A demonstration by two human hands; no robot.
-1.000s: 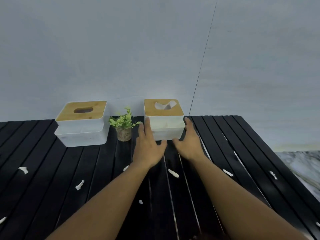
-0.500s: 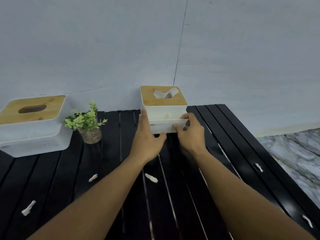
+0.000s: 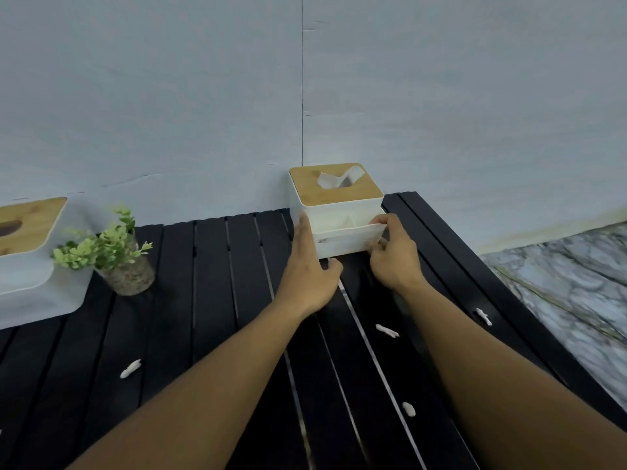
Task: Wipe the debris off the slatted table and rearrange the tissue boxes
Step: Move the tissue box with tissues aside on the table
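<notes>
Tissue boxes are what the head view is centring on: the right tissue box (image 3: 336, 205), white with a wooden lid and a tissue poking up through its slot, is sitting at the back of the slatted table (image 3: 217, 300), close against the wall (image 3: 305, 96) and near the table's right edge. The left hand (image 3: 310, 269) is lying flat and open along the box's left side, fingers straight and touching the wall of the box, while the right hand (image 3: 395, 256) is curling round the front right corner, thumb over the rim of the low front compartment and fingers pinching it. Both hands are thus gripping the one box, which appears to be resting on the slats rather than lifted, though that is hard to tell. The rearranging seems to be only beginning, and the wiping is not yet done: white scraps (image 3: 386, 331) are lying scattered over the dark slats near both forearms and by the right edge. The other tissue box (image 3: 30, 259) is standing far off to the left, partly cut off by the frame, with a small potted plant (image 3: 117, 256) just beside it. Between the plant and the held box the slats are lying bare, giving the most open room for a slide leftward or toward the person. To the right there is little margin before the edge drops to the marble floor (image 3: 570, 286).
</notes>
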